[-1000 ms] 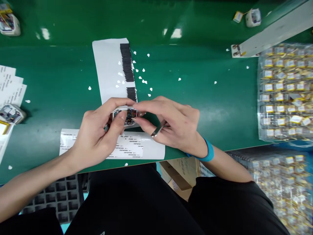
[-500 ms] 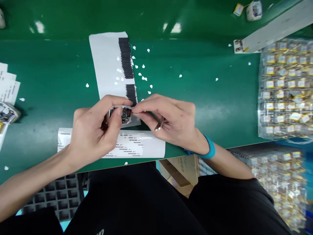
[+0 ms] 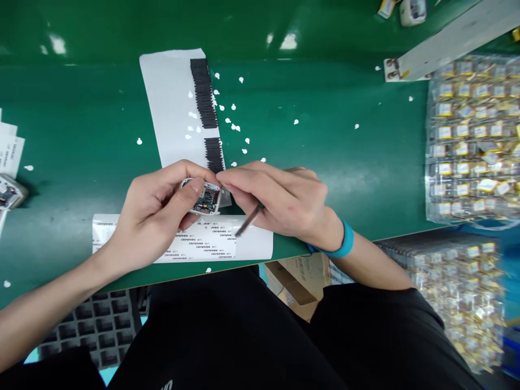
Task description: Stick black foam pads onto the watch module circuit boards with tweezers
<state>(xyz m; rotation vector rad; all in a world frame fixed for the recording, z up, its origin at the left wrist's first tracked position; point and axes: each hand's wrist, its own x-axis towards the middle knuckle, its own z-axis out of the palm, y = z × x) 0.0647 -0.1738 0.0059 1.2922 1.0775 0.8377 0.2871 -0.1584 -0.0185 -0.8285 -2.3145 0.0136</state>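
My left hand (image 3: 156, 208) is closed around a small white device housing (image 3: 205, 199) with an exposed circuit board, its thumb lying across the board. My right hand (image 3: 280, 203) is closed, with thumb and index finger pinched together at the housing's right upper corner. Whatever sits between those fingertips is too small to make out. A slim metal tool (image 3: 249, 220), perhaps tweezers, is tucked in the right hand, its end sticking out toward the lower left. Below the hands lies a printed label sheet (image 3: 254, 244). Behind them is a white backing sheet (image 3: 162, 103) carrying black strips (image 3: 204, 95).
Small white round tabs (image 3: 233, 127) are scattered over the green table (image 3: 325, 162). A clear tray of yellow-edged parts (image 3: 471, 146) stands at the right beside a metal bracket (image 3: 439, 43). Another open housing (image 3: 10, 192) sits at the left edge. A black compartment tray (image 3: 101, 325) is below the table.
My left hand has tilted the housing, so more of its circuit board shows. My right hand has turned, and the metal tool now sticks out farther toward the lower left.
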